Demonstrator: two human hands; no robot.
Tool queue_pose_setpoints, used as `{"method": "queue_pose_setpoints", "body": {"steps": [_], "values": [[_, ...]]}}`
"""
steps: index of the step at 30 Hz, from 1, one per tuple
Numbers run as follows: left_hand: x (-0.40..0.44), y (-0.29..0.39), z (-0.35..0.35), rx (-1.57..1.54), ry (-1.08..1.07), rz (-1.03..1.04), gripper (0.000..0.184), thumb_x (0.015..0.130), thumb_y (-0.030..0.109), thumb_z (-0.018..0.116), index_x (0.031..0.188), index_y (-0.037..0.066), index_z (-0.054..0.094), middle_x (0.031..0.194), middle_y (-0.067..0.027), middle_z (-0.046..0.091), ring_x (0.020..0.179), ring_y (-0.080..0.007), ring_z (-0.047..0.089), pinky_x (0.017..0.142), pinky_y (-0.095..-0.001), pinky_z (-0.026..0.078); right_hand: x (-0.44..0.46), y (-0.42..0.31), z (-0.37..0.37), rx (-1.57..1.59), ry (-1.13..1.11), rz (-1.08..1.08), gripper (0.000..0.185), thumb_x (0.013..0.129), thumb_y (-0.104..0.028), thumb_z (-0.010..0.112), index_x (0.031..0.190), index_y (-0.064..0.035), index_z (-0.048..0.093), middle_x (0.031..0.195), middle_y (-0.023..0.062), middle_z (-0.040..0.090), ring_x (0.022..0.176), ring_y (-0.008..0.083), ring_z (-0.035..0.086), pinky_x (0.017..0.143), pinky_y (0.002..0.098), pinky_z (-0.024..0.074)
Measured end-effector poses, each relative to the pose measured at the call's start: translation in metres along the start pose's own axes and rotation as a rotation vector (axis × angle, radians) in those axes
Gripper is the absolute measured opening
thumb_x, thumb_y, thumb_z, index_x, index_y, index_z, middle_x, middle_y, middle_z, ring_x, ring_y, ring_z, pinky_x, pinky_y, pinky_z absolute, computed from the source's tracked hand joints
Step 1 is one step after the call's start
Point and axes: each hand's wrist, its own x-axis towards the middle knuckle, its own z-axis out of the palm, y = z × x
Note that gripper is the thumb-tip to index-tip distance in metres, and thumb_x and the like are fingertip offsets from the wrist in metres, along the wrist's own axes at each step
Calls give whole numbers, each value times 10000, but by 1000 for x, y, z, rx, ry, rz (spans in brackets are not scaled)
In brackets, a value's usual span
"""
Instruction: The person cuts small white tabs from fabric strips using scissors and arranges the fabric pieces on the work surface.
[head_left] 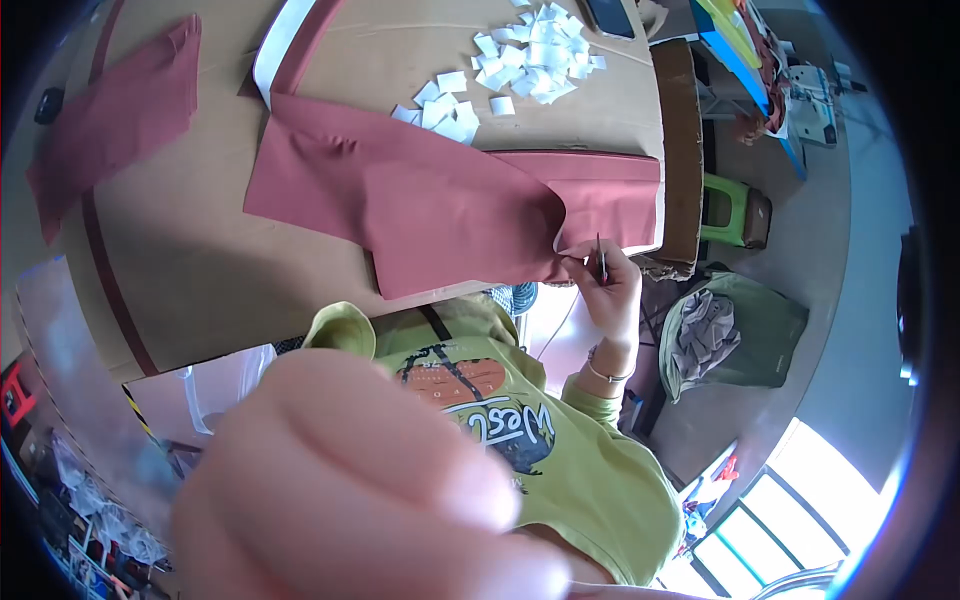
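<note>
Right hand [608, 282]: thumb and forefinger pinching the edge of maroon cloth [450, 220], which spreads leftward from the fingertips; slim pointed tool [601, 260], gripped in same. Left hand [340, 480]: curled, blurred, close to the camera; contents cannot be told. Beyond the right hand: white squares [545, 55], heaped; dark phone [611, 16].
</note>
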Motion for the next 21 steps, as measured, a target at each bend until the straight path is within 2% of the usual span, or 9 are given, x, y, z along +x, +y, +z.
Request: {"method": "queue_pose_setpoints", "body": {"steps": [3,8,12,14,21], "values": [[-5,11,-1,98,4,-20,98,735,116,615,813,98,559,776,-25,560,620,-126,470,578,-245,378,0,0,2,84,7,-40,119,720,91,607,812,17,593,689,58,616,556,96,558,515,165,411],[-7,30,-1,230,-17,-86,71,717,115,619,739,111,551,728,-11,551,583,-110,454,556,-233,362,-1,-3,1,37,-8,-23,119,729,107,591,817,27,585,702,72,621,601,123,597,542,167,436],[-12,81,7,331,-81,-119,79,702,115,621,680,121,545,689,-1,543,553,-98,440,538,-223,350,-1,-3,0,41,12,-24,120,727,101,599,818,24,589,704,65,623,591,110,587,539,163,430],[-9,68,-15,383,-105,-136,92,695,114,622,651,126,542,670,5,540,538,-92,434,530,-218,344,-3,-2,-2,39,18,-20,120,726,98,601,819,22,591,705,62,623,587,106,584,538,162,428],[9,67,-13,678,-179,-175,157,669,113,627,547,144,532,603,24,527,485,-70,410,499,-201,322,-2,4,2,31,72,-33,135,721,67,631,840,5,615,661,21,603,495,56,438,477,150,347]]}}
